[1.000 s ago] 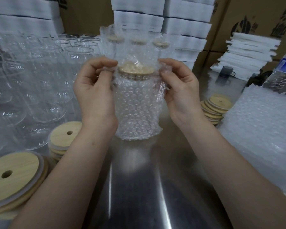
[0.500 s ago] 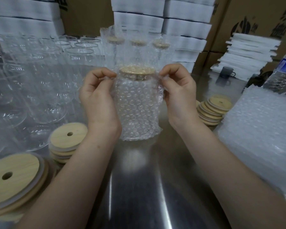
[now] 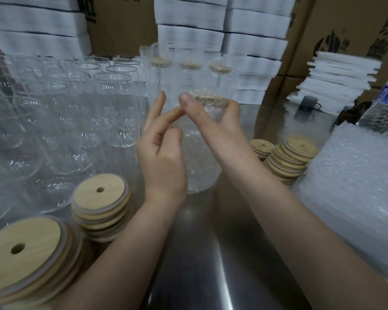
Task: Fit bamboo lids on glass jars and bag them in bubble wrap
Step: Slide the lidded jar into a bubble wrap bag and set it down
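Note:
A glass jar with a bamboo lid, bagged in bubble wrap (image 3: 197, 166), stands on the steel table (image 3: 199, 253) in the middle. My right hand (image 3: 213, 117) grips its top, thumb and fingers curled over the lidded rim. My left hand (image 3: 161, 151) is just left of the jar, fingers spread and loosely bent, holding nothing; its fingertips are near my right thumb. Three more wrapped, lidded jars (image 3: 188, 72) stand behind.
Bare glass jars (image 3: 72, 113) crowd the left side. Stacks of bamboo lids sit at front left (image 3: 101, 204), at the bottom left corner (image 3: 23, 253) and on the right (image 3: 293, 157). Bubble wrap bags (image 3: 354, 180) are piled right. Foam sheets, cartons and a water bottle (image 3: 385, 104) stand behind.
My left hand has let go of the bag's top edge and opened. My right hand has shifted over the lid to grip the jar's top. The jar stands a little farther away.

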Available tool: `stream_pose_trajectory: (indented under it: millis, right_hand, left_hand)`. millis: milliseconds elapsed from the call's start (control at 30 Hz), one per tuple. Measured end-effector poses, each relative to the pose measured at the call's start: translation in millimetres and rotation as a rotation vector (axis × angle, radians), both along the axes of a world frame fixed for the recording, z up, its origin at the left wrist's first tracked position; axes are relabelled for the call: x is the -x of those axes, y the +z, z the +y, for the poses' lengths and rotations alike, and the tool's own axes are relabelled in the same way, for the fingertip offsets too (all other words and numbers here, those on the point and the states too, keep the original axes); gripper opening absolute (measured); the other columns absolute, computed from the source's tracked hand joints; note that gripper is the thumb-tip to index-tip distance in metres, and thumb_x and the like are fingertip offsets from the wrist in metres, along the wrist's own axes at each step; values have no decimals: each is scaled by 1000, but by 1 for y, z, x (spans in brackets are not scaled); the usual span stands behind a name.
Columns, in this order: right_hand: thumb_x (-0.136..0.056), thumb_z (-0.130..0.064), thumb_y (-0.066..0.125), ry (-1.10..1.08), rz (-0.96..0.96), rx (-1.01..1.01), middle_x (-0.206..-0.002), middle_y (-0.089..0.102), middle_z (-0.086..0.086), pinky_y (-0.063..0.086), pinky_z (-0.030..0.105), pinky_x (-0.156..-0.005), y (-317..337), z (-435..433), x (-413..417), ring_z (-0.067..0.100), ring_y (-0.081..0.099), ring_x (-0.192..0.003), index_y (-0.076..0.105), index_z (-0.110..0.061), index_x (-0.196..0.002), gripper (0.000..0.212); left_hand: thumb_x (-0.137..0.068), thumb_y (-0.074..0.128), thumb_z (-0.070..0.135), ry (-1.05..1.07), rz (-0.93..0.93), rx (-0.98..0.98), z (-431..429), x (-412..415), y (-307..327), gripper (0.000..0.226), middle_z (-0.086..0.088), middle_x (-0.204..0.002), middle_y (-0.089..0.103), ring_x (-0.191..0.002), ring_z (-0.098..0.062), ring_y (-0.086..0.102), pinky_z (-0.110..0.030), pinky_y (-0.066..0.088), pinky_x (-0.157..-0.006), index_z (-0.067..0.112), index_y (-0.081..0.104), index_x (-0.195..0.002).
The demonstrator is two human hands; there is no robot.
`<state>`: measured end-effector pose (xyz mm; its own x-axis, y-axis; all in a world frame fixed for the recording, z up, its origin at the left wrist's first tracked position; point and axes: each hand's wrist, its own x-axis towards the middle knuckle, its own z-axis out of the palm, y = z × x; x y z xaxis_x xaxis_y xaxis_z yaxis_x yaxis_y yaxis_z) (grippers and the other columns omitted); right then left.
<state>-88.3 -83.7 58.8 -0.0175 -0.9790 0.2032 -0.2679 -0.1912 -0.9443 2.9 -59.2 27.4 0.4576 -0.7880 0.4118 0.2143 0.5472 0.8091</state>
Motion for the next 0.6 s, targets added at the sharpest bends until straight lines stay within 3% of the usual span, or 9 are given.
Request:
stream_pose_trajectory:
  millis: [100, 233, 333, 467, 533, 600]
  right_hand:
    - [-73, -59, 76, 24, -116, -63, -107, 50, -15, 34, 14, -69, 3, -7, -2, -8, 46, -92, 26, -28, -128, 81]
    - [-69, -43, 86, 18, -246, -98, -116, 58, -7, 47, 27, -85, 3, -15, -8, 7, 59, -104, 30, -28, -128, 83]
    - [-65, -39, 88, -3, -310, -137, -117, 62, -1, 52, 42, -95, 3, -27, -10, 17, 64, -104, 37, -26, -124, 79]
    - [-68, -41, 85, -107, -316, -89, -112, 56, -4, 51, 30, -80, 4, -51, -11, 12, 59, -97, 35, -25, -116, 71]
    - [-70, -40, 83, -221, -348, -34, -100, 47, -10, 39, 22, -65, 9, -70, -9, 4, 50, -85, 30, -27, -110, 68]
    - [-72, -36, 82, -381, -398, 55, -98, 44, -9, 40, 23, -66, 16, -92, -5, 9, 51, -86, 27, -26, -107, 65]
  left_hand:
    - [-70, 43, 8, -61, 66, 4, -3, -5, -1, 45, 12, -134, 57, -130, -6, 50, -39, 44, -107, 35, 78, -76]
    - [-66, 41, 4, -152, 166, -3, -8, -10, -1, 39, 4, -131, 61, -121, -7, 59, -24, 45, -93, 21, 77, -67]
    - [-66, 41, 2, -169, 186, 5, -11, -12, -1, 22, -4, -130, 60, -117, -11, 62, -25, 49, -92, 7, 62, -72]
    - [-69, 43, 3, 12, -100, -26, -12, -7, -10, 28, -2, -124, 58, -124, -9, 53, -28, 41, -108, 16, 59, -88]
    - [-69, 44, 5, 111, -317, -66, -12, -6, -18, 29, 1, -118, 58, -115, 1, 53, -21, 39, -104, 18, 58, -91]
    - [-70, 45, 5, 162, -454, -141, -15, -8, -25, 28, 2, -110, 60, -94, 10, 52, -9, 38, -88, 17, 59, -91]
